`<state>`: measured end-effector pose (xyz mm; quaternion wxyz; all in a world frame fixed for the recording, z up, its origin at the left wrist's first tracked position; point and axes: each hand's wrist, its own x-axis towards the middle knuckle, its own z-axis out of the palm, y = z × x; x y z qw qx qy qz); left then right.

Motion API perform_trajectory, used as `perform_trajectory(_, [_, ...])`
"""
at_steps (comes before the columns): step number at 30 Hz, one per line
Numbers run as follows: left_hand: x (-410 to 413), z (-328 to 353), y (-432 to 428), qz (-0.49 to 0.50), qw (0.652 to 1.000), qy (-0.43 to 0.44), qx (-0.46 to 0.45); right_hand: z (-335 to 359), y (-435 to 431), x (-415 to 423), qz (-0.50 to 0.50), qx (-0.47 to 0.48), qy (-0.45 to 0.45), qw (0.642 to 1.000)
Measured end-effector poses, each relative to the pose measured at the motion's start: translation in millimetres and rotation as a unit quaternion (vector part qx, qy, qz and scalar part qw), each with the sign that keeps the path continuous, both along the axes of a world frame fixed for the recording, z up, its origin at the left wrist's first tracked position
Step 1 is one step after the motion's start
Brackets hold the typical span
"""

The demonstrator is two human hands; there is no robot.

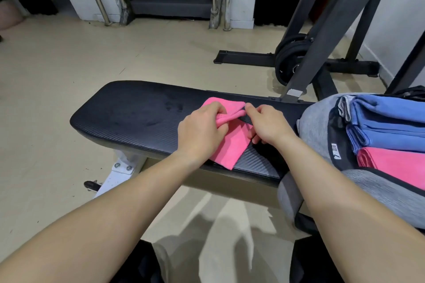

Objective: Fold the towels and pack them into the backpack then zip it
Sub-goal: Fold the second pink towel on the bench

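Backpack [315,126] holds blue towels [391,119], packed pink towel [395,163]; left hand [200,131] and right hand [269,124] pinch loose pink towel [232,145].

pink towel [232,145] part-folded, grey backpack [315,128] open

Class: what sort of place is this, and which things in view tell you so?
Most likely a gym: a padded black bench, weight plates beside it, and a dark steel rack frame.
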<state>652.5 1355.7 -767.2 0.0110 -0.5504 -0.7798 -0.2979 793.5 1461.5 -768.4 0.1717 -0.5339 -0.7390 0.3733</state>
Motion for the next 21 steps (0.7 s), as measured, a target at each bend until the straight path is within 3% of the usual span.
perform_trajectory(4, [5.2, -3.9, -1.5, -0.014, 1.0, 0.011, 0.016, 2.5, -3.3, -7.1, -0.014, -0.114, 0.122, 0.986])
perform_trajectory(8, [10.6, -9.2, -4.9, -0.054, 0.998, 0.018, 0.021, -1.3, 4.9, -10.3, -0.035, -0.14, 0.167, 0.975])
perform_trajectory(13, [8.5, -13.6, -8.6, -0.135, 0.991, 0.007, 0.015, -5.3, 13.5, -7.0, -0.054, -0.047, 0.125, 0.99])
perform_trajectory(21, [-18.1, -34.2, -21.9, -0.202, 0.973, 0.072, -0.081, -11.4, 20.5, 6.1, -0.026, -0.052, 0.104, 0.993])
